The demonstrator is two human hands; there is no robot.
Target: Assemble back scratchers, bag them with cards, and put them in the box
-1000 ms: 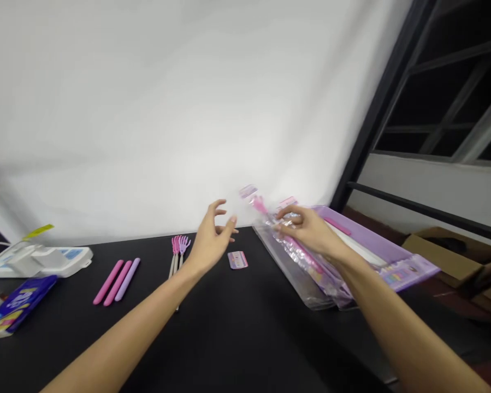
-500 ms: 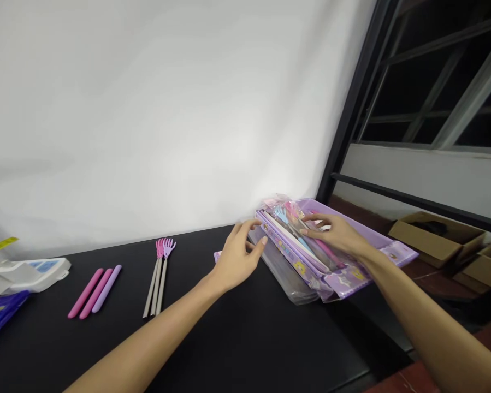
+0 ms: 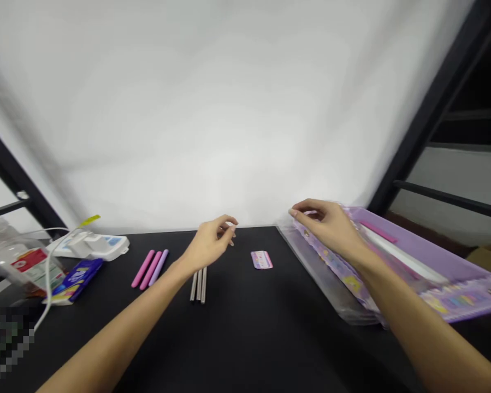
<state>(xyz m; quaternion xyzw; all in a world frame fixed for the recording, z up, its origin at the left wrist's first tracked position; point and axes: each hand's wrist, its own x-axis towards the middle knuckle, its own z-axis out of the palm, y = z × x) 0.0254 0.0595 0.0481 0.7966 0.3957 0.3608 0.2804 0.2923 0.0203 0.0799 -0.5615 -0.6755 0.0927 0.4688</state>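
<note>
My left hand (image 3: 213,241) hovers over three slim metal rods (image 3: 199,285), fingers loosely curled and a little apart, with nothing visible in them. It hides the upper ends of the rods. My right hand (image 3: 325,222) is above the left edge of a purple patterned box (image 3: 417,240), its thumb and forefinger tips close together; I see nothing between them. Inside the box lie a pink strip (image 3: 378,231) and a long white piece (image 3: 404,255), partly behind my arm. Clear plastic wrap (image 3: 319,284) spreads along the box's left side. A small printed card (image 3: 261,260) rests between my hands.
Two pink sticks and a lilac stick (image 3: 158,268) lie left of the rods. Further left are a white power strip (image 3: 110,246), a blue packet (image 3: 78,278), and a clear plastic container (image 3: 28,267) with a white cable. A white sheet or wall (image 3: 212,109) stands behind the black table.
The view has swung left, showing the container and the card. My right hand has drawn back from the bagged items to the box's left edge. My left hand is now over the rods.
</note>
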